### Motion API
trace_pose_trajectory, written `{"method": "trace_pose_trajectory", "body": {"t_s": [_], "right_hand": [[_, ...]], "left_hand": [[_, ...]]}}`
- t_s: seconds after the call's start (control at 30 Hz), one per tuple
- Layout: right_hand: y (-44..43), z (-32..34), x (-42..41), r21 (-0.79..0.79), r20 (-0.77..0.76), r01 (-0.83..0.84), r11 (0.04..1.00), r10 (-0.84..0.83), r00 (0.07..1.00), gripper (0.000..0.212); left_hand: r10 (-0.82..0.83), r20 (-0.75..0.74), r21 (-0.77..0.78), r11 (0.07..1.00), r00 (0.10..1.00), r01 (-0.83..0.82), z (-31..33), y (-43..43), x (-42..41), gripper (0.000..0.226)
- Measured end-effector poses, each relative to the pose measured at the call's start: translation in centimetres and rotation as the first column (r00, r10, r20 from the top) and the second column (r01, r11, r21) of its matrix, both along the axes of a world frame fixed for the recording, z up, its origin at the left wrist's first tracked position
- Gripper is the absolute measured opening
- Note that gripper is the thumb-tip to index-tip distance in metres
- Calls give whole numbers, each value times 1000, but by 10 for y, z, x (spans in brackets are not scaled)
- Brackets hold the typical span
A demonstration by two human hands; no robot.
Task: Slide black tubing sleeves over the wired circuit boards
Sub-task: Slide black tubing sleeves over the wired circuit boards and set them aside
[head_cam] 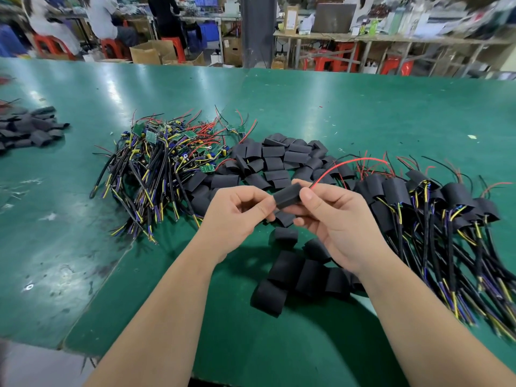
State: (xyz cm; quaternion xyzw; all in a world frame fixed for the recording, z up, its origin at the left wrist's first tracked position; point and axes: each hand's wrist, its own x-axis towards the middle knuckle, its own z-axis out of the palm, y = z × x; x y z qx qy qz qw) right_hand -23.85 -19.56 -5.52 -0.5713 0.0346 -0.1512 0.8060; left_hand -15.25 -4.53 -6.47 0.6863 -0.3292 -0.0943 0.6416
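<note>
Both grips are closed on one black sleeve (287,195), held above the middle of the table (167,88). The left hand (240,210) pinches its 9 o'clock end and the right hand (329,222) its 3 o'clock end, where a red wire (349,163) arcs out. The board is hidden, so tugging that wire could strain its joint or skew the sleeve.

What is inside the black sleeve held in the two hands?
A red wire runs out of the end of the black sleeve by the right hand. The left hand pinches the other end. Whatever sits inside is covered by the sleeve itself.
</note>
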Motion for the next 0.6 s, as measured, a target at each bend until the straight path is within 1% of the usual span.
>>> {"method": "trace_pose_trajectory", "body": {"t_s": [0.1, 0.17, 0.23, 0.27, 0.37, 0.43, 0.53, 0.57, 0.6], "right_hand": [[0, -3, 0, -67, -20, 11, 998, -13, 1000, 9], [0, -4, 0, -123, -23, 31, 992, -34, 999, 18], [-1, -5, 0, -151, -30, 27, 988, -32, 999, 22], [-1, -5, 1, -156, -36, 17, 988, -23, 999, 21], [-3, -5, 0, -170, -50, 10, 985, -19, 999, 34], [-2, -4, 0, -185, -55, 7, 983, -18, 998, 36], [4, -1, 1, -217, -60, 72, 974, -87, 994, 39], [6, 0, 1, -186, -64, 106, 977, -120, 991, 37], [7, 2, 1, -110, -67, 134, 985, -142, 988, 34]], "left_hand": [[44, 43, 48, 998, 998, -46, -3, 0, 2, 24], [71, 80, 106, 991, 994, -79, -3, 1, 3, 20], [93, 90, 121, 987, 992, -104, -5, 0, 4, 15], [104, 80, 114, 987, 991, -113, -6, 0, 5, 12], [136, 46, 107, 984, 990, -140, -6, -1, 5, 12], [142, 23, 106, 984, 990, -144, -6, -2, 4, 8], [126, -17, 111, 986, 992, -123, -5, -5, 1, 5], [110, -41, 104, 989, 993, -105, -5, -5, -1, 4], [84, -80, 81, 994, 993, -78, -4, -5, -2, 2]]}}
